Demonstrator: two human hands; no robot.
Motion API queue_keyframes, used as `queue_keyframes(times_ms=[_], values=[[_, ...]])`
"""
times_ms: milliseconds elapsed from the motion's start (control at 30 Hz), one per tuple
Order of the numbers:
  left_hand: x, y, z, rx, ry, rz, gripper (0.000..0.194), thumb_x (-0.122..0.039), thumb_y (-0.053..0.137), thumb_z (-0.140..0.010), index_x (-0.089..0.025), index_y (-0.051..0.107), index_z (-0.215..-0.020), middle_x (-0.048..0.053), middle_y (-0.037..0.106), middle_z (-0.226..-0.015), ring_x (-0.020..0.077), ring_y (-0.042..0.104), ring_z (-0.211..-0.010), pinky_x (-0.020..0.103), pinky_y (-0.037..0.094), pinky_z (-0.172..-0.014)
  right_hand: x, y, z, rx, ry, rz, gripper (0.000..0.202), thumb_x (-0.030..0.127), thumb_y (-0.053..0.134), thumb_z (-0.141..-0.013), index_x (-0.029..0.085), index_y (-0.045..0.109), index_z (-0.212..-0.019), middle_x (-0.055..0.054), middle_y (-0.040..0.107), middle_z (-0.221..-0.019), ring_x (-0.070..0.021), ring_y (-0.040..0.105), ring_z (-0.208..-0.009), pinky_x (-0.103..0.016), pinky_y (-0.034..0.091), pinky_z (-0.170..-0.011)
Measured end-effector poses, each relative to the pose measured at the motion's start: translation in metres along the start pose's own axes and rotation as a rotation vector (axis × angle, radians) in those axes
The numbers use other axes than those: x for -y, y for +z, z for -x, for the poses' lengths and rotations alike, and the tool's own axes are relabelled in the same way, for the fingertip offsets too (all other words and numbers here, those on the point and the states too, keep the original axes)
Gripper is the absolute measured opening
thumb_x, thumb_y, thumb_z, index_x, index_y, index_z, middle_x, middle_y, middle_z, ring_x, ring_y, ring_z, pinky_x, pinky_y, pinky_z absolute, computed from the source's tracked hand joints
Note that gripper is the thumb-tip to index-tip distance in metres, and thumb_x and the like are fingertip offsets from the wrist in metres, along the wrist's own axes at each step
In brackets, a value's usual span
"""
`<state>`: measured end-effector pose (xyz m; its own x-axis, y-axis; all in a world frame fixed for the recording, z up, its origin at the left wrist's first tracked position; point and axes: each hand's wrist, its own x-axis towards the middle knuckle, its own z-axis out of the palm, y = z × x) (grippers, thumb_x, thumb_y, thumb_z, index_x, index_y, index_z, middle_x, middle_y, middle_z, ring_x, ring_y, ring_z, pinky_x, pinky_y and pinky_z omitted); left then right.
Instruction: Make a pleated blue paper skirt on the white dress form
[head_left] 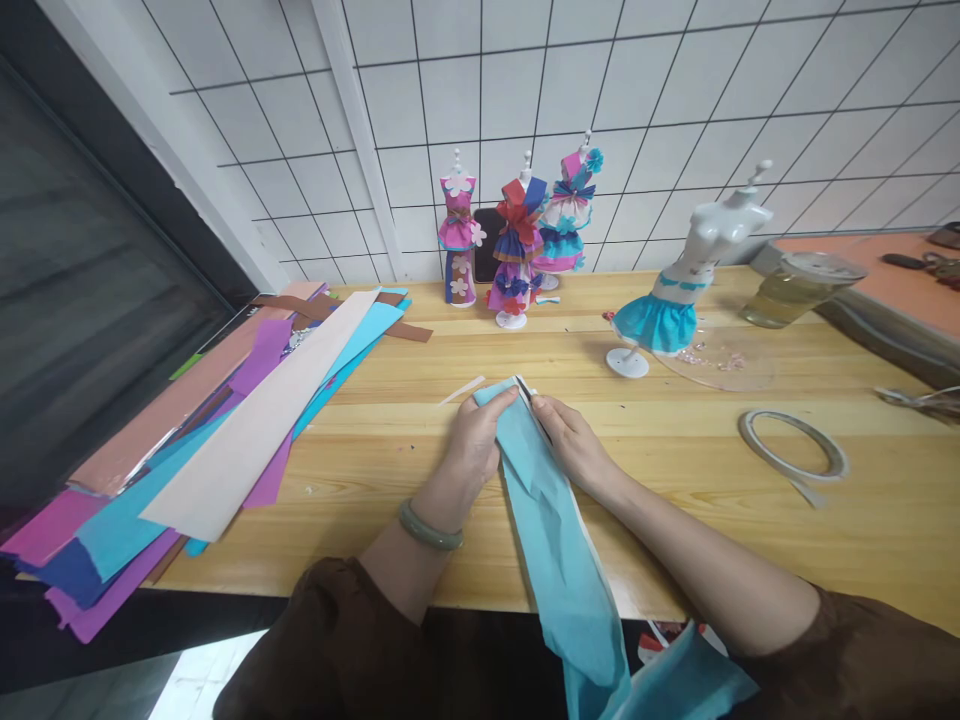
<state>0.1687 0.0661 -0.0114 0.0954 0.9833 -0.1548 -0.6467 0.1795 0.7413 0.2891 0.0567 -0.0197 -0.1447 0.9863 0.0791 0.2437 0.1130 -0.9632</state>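
Note:
A long light-blue crepe paper strip [544, 520] runs from the middle of the table down over its front edge. Near its top end, my left hand [480, 430] pinches it between thumb and fingers. My right hand [570, 438] is closed at the strip's right edge, beside a thin dark blade-like piece [524, 388] that shows between the hands; its handle is hidden. A thin white sliver of paper [461, 390] lies just beyond my left hand. A mannequin with a blue skirt [656, 322] stands behind to the right.
Coloured paper strips [225, 440] are piled at the left. Three dressed mannequins [514, 240] stand by the tiled wall. On the right are a tape roll [795, 445], a clear dish with small beads [720, 362], a cup of yellowish liquid [799, 290] and scissors [915, 400].

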Motion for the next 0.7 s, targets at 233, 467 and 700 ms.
queue_keyframes(times_ms=[233,467,700], values=[[0.0015,-0.0017,-0.0018,0.005,0.006,0.002,0.016,-0.021,0.076,-0.062,-0.016,0.066,-0.074,0.003,0.069,-0.076,0.0143,0.062,-0.07,0.028,0.047,-0.071,-0.0005,0.0,-0.001,0.01,-0.011,-0.005,0.042,0.055,0.039,-0.087,0.019,0.058,-0.08,-0.003,0.061,-0.079,-0.0192,0.052,-0.074,-0.03,0.041,-0.07],[0.0005,-0.0005,0.0003,0.005,0.012,-0.015,0.017,-0.022,0.075,-0.062,-0.016,0.066,-0.074,0.003,0.069,-0.077,0.0152,0.063,-0.071,0.028,0.047,-0.072,-0.0003,-0.0002,-0.0007,0.021,-0.007,-0.014,0.042,0.056,0.039,-0.088,0.019,0.056,-0.079,-0.002,0.059,-0.076,-0.018,0.051,-0.07,-0.029,0.041,-0.067],[-0.0004,0.0001,0.0004,-0.007,0.016,-0.026,0.018,-0.022,0.077,-0.06,-0.016,0.066,-0.073,0.002,0.069,-0.075,0.0146,0.062,-0.068,0.028,0.047,-0.069,-0.0034,0.0,-0.0016,0.004,0.007,-0.026,0.041,0.056,0.041,-0.086,0.02,0.054,-0.074,0.0,0.056,-0.069,-0.0172,0.048,-0.066,-0.028,0.04,-0.063]])
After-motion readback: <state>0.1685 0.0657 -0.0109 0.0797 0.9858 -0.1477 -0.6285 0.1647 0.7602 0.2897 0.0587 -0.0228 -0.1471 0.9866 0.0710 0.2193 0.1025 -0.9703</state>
